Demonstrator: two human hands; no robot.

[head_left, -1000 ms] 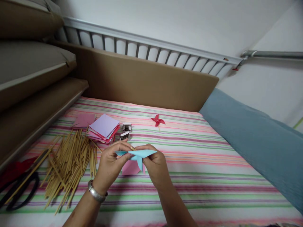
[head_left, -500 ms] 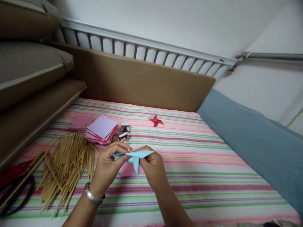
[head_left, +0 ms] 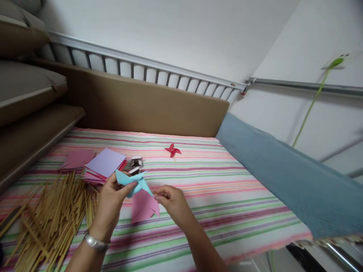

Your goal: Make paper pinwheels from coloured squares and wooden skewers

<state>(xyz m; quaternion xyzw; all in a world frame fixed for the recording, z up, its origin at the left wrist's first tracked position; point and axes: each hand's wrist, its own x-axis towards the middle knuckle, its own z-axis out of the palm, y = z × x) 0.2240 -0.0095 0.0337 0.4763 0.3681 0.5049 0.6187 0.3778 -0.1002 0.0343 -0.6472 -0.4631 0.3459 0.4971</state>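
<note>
A light-blue paper pinwheel is pinched in my left hand, thumb across its front and fingers behind. My right hand is closed at the lower right blade tip, where a bit of thin wooden stick seems to show between the fingertips; most of it is hidden. Under the pinwheel lies a pink paper square with a cut in it. Farther back on the striped cloth rests a red pinwheel.
Left of my hands are a heap of wooden sticks, a stack of coloured paper squares and pink paper. Two small open boxes stand behind the blue pinwheel. A brown board and stacked padded panels border the cloth.
My right hand has left the blade it held and moved down to the right. The blue pinwheel now faces me more, held by my left hand. The view has swung right.
</note>
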